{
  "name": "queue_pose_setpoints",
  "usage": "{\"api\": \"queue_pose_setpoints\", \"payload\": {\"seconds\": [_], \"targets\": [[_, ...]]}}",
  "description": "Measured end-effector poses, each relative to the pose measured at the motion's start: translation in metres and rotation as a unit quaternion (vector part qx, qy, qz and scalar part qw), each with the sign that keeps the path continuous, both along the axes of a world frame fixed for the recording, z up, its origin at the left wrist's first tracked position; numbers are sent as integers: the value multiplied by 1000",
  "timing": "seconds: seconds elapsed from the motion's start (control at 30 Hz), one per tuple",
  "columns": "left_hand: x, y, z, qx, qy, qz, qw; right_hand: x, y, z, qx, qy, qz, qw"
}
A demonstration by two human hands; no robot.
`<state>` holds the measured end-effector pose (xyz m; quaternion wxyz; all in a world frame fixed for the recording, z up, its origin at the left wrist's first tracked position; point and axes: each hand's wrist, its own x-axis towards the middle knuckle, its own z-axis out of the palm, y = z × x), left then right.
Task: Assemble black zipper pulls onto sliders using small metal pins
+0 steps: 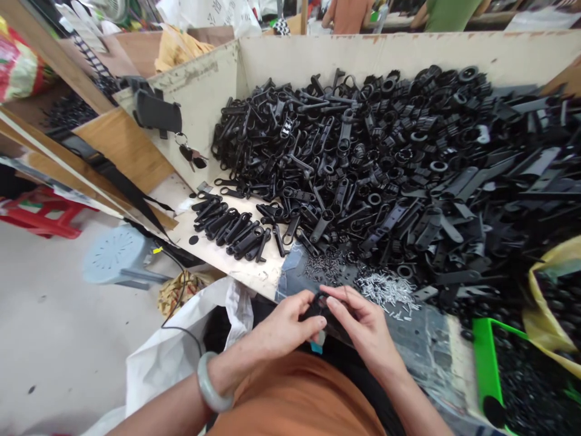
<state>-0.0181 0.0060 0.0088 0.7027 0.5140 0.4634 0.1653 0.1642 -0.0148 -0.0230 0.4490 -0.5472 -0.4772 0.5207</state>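
Note:
Both hands meet at the front edge of the workbench. My left hand [290, 324], below a pale bangle, is closed on a small black plastic part [320, 301]. On the same part's right side, my right hand [358, 315] pinches with thumb and forefinger. Its exact shape is partly hidden by the fingers. Just beyond my hands lie small dark pins [324, 266] and a heap of silver pins [388, 290]. Black parts in a row [231, 230] rest on the bench to the left. A large pile of black plastic parts [345, 151] fills the space behind.
A green bin [483, 351] of small black pieces and a yellow bag [540, 303] stand at the right. White sacking [163, 357] hangs at the left, near a blue stool [115, 251]. Keys [193, 155] hang on the side board. Two people are partly visible at the back.

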Motion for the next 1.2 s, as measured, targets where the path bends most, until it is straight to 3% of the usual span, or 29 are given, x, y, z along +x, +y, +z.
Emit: {"api": "queue_pose_setpoints", "payload": {"seconds": [0.07, 0.17, 0.4, 0.6, 1.03, 1.13, 1.2], "targets": [[2, -1, 3, -61, -68, 15, 996, 3, 3, 1, 43, -37, 18, 998], [4, -4, 9, -101, -106, 40, 988, 7, 6, 2, 51, -44, 53, 996], [6, -8, 11, -118, -70, 56, 989, 8, 3, -3, 29, -54, 79, 995], [4, -8, 11, -105, -55, 31, 993, 10, 1, -6, 22, -43, 93, 995], [-3, -19, -8, -173, -87, 4, 981, 17, -11, -2, 43, -101, 160, 981], [-8, -18, -12, -125, -60, 14, 990, 21, -21, 1, 47, -145, 142, 978], [-12, -12, -15, -26, -5, 59, 998, 26, -26, 2, 63, -183, 97, 976]]}}
